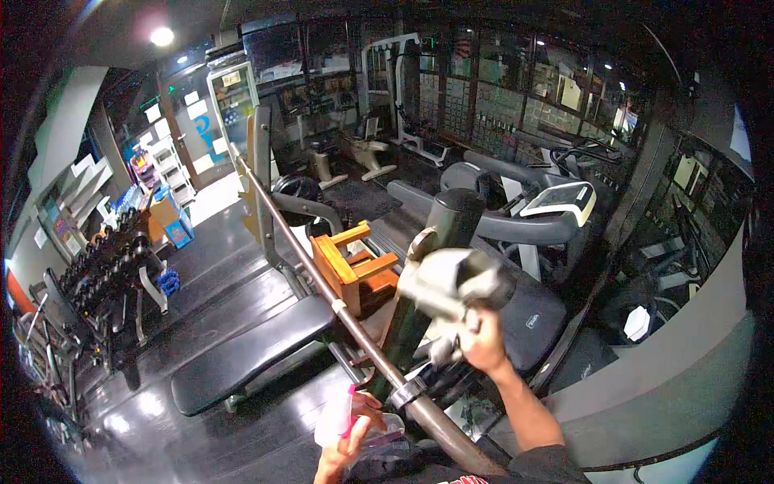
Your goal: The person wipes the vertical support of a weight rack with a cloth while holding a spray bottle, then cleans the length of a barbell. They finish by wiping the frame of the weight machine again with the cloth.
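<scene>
My right hand (482, 339) grips a pale cloth (451, 282), blurred by motion, in front of the dark padded upright post (453, 216). Low in the view, my left hand (363, 419) is closed around a clear spray bottle (385, 430) with a pink trigger. Between the two hands a long barbell (355, 331) runs diagonally, with a metal collar (407, 393) near its lower end. The cloth hides part of the post and whatever lies behind it.
A black padded bench (250, 355) lies left of the bar. Behind the bar stands a wooden stool (343, 262). Treadmills (524, 226) fill the right. A dumbbell rack (105, 266) stands at the far left, near a cardboard box (167, 218).
</scene>
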`<state>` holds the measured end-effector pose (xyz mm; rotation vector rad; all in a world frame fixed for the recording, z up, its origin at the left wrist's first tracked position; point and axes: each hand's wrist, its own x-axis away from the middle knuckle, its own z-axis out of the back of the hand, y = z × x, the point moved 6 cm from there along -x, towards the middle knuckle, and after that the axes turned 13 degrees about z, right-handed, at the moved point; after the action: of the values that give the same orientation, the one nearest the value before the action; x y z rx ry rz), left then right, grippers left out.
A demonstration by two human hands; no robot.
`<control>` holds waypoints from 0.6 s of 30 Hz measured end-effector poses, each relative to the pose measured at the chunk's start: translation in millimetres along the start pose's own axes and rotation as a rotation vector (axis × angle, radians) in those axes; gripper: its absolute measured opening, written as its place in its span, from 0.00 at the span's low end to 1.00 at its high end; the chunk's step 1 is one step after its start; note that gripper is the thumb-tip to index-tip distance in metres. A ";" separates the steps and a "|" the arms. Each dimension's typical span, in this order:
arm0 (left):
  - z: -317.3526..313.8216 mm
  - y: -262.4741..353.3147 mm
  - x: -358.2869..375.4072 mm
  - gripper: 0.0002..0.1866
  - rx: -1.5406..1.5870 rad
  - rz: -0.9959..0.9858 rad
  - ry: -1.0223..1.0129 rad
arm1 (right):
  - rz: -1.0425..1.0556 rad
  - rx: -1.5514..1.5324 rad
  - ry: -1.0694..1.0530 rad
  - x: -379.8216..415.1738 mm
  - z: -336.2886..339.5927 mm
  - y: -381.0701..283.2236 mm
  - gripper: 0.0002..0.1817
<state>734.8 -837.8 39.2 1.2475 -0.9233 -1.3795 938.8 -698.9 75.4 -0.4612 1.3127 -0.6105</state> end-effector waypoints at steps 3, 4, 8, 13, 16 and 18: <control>2.1 0.5 -2.5 0.12 -0.027 -0.073 0.042 | -0.014 0.168 0.190 -28.8 4.1 -8.3 0.04; 0.6 -1.5 -2.8 0.12 -0.027 -0.075 0.041 | 0.297 0.444 0.192 -38.3 -5.8 -15.6 0.04; -1.8 -9.5 0.4 0.14 0.056 0.045 0.039 | 0.263 0.664 -0.034 -14.8 -53.6 4.5 0.23; -7.8 -12.7 -1.0 0.17 0.144 0.172 0.092 | 0.285 0.661 -0.285 49.9 -68.4 54.0 0.12; -9.4 -16.1 -4.7 0.12 0.041 0.091 -0.014 | 0.281 0.602 -0.476 77.8 -75.1 72.1 0.05; -9.9 -7.0 -8.5 0.12 -0.014 0.034 -0.004 | 0.324 0.516 -0.538 88.0 -79.1 75.5 0.06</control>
<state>742.8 -827.3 32.5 1.2140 -0.9325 -1.3605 885.1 -696.6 -54.2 0.0233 0.6586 -0.4826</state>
